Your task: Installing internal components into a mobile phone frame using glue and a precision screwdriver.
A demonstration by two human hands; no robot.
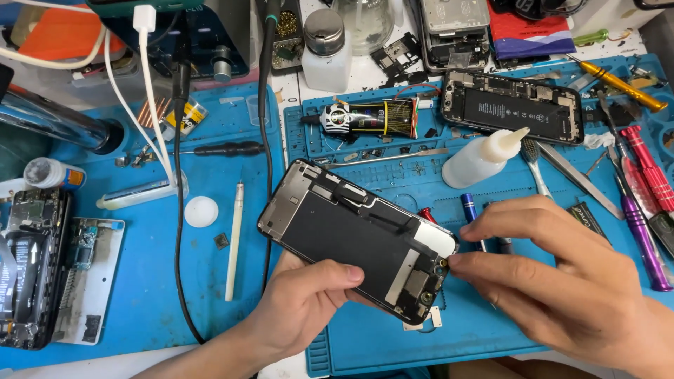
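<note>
Phone screen assembly (pixel 354 238), back side up, tilted over the blue repair mat (pixel 491 330). Your left hand (pixel 302 305) grips its lower edge, thumb on top. Your right hand (pixel 562 281) pinches at its right corner, fingertips closed; an opened phone (pixel 512 105) lies well beyond.

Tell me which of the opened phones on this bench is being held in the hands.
The black screen assembly with metal backing, tilted at centre, held by the left hand and touched by the right hand. The opened phone and another lie flat on the blue mat.
</note>
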